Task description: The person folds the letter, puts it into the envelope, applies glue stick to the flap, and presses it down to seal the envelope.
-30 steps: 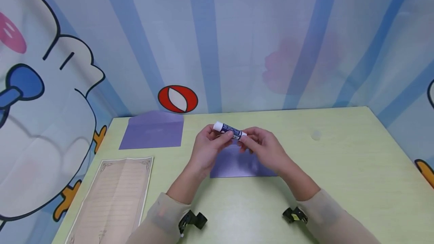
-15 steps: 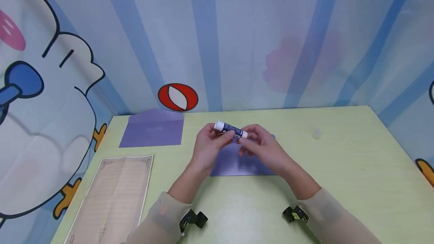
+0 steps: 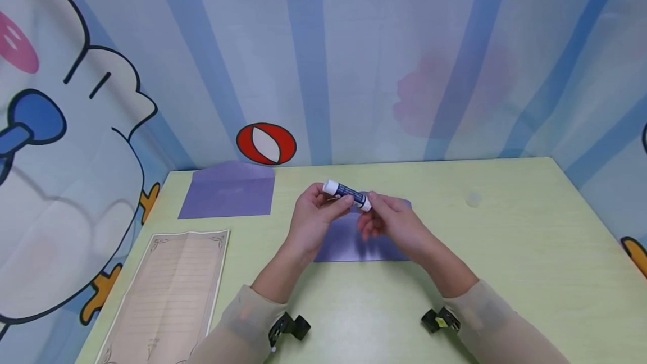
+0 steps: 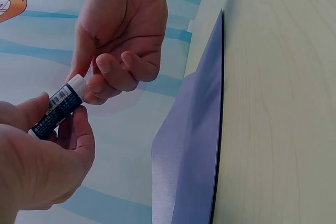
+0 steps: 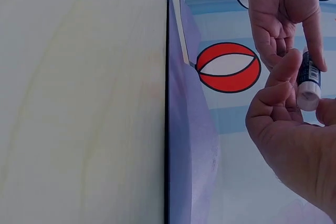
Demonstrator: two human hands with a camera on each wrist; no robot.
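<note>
A glue stick, dark blue with white ends and a barcode, is held above the table, slanting down toward the right. The left hand grips its barrel between thumb and fingers. At its lower white end is the right hand, with thumb and forefinger on that end and the other fingers curled beneath. The right wrist view shows the round face of this white end by the right thumb. Under the hands lies a purple envelope on the table, partly covered from the head view by them.
A second purple envelope lies at the table's back left, its flap raised against the backdrop. Nearer on the left is a lined letter sheet with a decorated border. A small translucent disc rests on the table at right.
The right thumb and fingers have shifted their hold at the glue stick's lower end, the other fingers curling more. The stick has moved slightly right and tilts more steeply.
</note>
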